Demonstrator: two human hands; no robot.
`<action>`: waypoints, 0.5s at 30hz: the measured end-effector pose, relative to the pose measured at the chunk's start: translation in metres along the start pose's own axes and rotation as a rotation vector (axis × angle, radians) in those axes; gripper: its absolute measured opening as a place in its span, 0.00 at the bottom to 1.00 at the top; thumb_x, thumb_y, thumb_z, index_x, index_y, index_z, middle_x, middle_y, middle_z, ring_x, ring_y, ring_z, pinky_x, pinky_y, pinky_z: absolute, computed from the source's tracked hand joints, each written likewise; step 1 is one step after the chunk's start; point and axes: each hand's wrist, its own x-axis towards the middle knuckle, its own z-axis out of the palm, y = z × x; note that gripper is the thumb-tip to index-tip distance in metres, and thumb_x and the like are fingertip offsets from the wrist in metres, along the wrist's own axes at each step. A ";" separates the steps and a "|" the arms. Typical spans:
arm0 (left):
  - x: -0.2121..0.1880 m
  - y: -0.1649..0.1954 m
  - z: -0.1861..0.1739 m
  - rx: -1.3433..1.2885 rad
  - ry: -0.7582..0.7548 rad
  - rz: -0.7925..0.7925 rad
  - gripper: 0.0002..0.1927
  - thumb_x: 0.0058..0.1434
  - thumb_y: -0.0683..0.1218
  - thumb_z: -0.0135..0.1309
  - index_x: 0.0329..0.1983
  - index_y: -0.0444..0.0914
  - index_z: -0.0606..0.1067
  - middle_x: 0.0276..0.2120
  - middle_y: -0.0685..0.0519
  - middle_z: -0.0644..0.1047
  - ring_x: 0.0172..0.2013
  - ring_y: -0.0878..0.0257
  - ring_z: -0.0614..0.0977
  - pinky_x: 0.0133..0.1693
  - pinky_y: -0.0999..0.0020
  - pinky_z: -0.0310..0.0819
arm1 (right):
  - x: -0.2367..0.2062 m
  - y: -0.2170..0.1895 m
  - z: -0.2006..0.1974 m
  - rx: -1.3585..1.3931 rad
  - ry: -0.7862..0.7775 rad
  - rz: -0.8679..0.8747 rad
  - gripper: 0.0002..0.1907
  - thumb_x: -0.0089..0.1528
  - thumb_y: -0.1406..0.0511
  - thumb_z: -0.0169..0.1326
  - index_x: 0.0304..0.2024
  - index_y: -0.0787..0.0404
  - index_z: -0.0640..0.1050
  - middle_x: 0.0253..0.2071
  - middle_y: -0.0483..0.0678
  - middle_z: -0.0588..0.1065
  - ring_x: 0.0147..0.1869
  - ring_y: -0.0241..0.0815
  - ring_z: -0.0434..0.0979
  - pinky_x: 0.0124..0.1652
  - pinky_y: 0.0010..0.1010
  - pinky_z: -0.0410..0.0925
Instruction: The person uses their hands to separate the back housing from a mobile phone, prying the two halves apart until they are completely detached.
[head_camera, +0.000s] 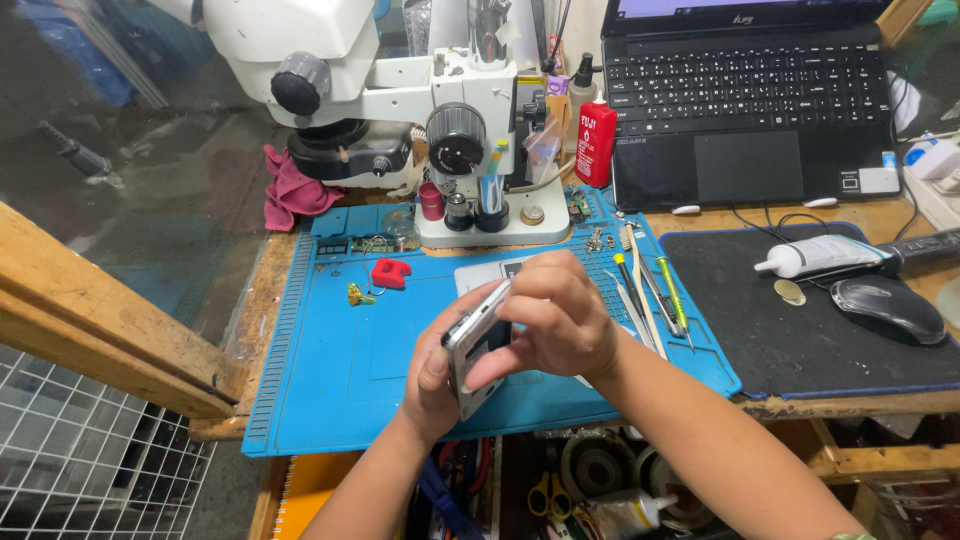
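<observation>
Two hands grip one small silver phone (478, 345) above the blue mat (330, 370) on the table: left hand (432, 385) cradles it underneath, right hand (560, 320) clasps its top edge. Tweezers (640, 300) and red block (390, 272) lie untouched; work looks unfinished.

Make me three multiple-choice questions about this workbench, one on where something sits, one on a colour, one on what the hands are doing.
1. Where is the microscope?
A. behind the blue mat
B. on the black pad
C. under the bench

2. What colour is the bottle beside the laptop?
A. green
B. red
C. white

3. How is the phone held?
A. lying flat on the mat
B. in both hands, above the mat
C. in one hand only

Answers: 1 A, its base stands at the mat's far edge. 2 B, red body, black cap. 3 B, left hand and right hand both grip it.
</observation>
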 end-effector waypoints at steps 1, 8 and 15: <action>0.000 0.000 0.000 -0.017 -0.012 0.002 0.59 0.59 0.77 0.52 0.74 0.25 0.63 0.58 0.40 0.73 0.57 0.54 0.76 0.61 0.60 0.69 | 0.000 0.000 0.000 0.004 0.016 0.010 0.35 0.49 0.44 0.70 0.42 0.62 0.73 0.40 0.48 0.71 0.42 0.49 0.73 0.42 0.37 0.70; -0.003 -0.002 0.003 0.021 -0.012 -0.015 0.58 0.57 0.77 0.52 0.72 0.26 0.61 0.61 0.40 0.73 0.62 0.55 0.75 0.65 0.62 0.67 | 0.001 0.001 -0.001 0.017 -0.026 0.011 0.31 0.48 0.49 0.71 0.41 0.63 0.74 0.39 0.48 0.71 0.42 0.50 0.74 0.42 0.38 0.71; -0.004 -0.001 0.003 -0.028 -0.028 -0.025 0.58 0.57 0.77 0.53 0.72 0.26 0.60 0.62 0.40 0.72 0.63 0.54 0.74 0.66 0.60 0.67 | 0.000 0.001 0.001 0.067 -0.020 0.016 0.32 0.49 0.47 0.70 0.39 0.63 0.73 0.38 0.50 0.70 0.41 0.49 0.73 0.41 0.37 0.70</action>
